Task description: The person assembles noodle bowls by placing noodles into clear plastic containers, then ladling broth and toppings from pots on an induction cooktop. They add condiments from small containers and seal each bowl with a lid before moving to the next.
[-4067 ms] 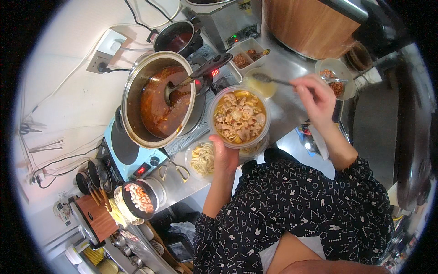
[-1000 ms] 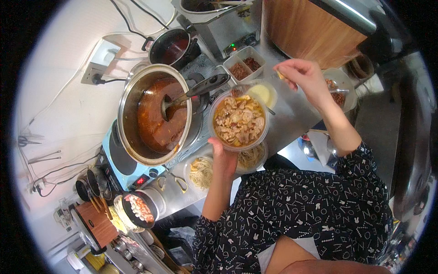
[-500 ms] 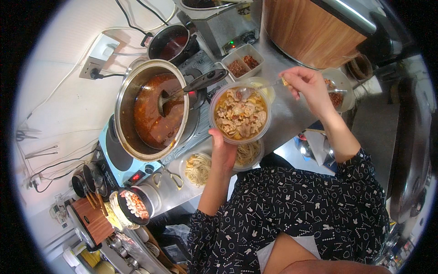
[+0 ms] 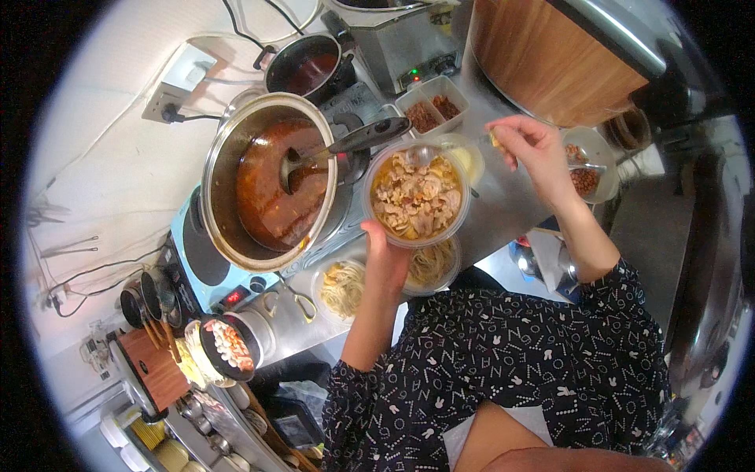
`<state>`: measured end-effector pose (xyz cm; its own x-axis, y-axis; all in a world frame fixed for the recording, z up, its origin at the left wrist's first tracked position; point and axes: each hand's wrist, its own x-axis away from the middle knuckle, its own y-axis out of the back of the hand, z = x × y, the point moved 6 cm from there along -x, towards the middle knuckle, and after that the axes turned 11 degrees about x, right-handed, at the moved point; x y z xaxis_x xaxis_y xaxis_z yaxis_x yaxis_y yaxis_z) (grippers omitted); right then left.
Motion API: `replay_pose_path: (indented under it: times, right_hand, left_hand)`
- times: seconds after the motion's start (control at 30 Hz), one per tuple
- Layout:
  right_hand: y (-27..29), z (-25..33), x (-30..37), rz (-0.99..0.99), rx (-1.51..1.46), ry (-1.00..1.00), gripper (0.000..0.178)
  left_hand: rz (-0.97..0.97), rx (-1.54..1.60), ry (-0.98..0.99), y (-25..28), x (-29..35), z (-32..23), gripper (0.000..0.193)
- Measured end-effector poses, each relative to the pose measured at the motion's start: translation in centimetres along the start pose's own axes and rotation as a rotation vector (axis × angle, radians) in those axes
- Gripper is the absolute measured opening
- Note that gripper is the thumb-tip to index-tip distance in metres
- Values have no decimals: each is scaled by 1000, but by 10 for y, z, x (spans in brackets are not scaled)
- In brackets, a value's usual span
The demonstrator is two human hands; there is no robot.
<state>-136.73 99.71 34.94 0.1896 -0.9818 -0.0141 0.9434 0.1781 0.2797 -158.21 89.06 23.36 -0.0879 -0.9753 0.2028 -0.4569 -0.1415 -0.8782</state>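
Observation:
My left hand (image 4: 384,253) holds a round clear plastic tub (image 4: 367,197) from its near left side, thumb at the rim. Pale meat slices (image 4: 417,200) in an orange-brown broth fill it. My right hand (image 4: 533,151) is closed in a pinch on the yellowish end of a thin spoon. The spoon's bowl (image 4: 422,156) dips into the tub's far edge, and its handle is blurred. Beneath the tub, partly hidden, stands another tub of noodles (image 4: 431,263). A second noodle tub (image 4: 343,289) sits left of my left wrist.
A large steel pot (image 4: 208,185) of red-brown soup, with a black-handled ladle (image 4: 366,135), stands to the left. Behind are a smaller dark pot (image 4: 311,71) and a divided topping box (image 4: 431,106). A wood-patterned bin (image 4: 550,59) and a topping bowl (image 4: 602,169) are at right. Scissors (image 4: 299,303) lie nearby.
The surroundings have shifted slightly right in the picture. My left hand still holds the tub in nearly the same place, and my right hand keeps its pinch with little movement.

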Motion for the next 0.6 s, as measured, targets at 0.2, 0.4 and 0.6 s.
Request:
replay_pose_path:
  times: [0.2, 0.4, 0.6]
  right_hand:
    - [-1, 3, -31, -348, 653, 697, 16]
    - [1, -34, -76, -423, 890, 726, 14]
    - [2, -55, -86, -338, 902, 596, 14]
  left_hand:
    - [-50, -24, 28, -2, 5, 0, 96]
    - [-38, -63, -24, -5, 10, -6, 94]
    - [-93, -40, -29, 1, 17, -9, 93]
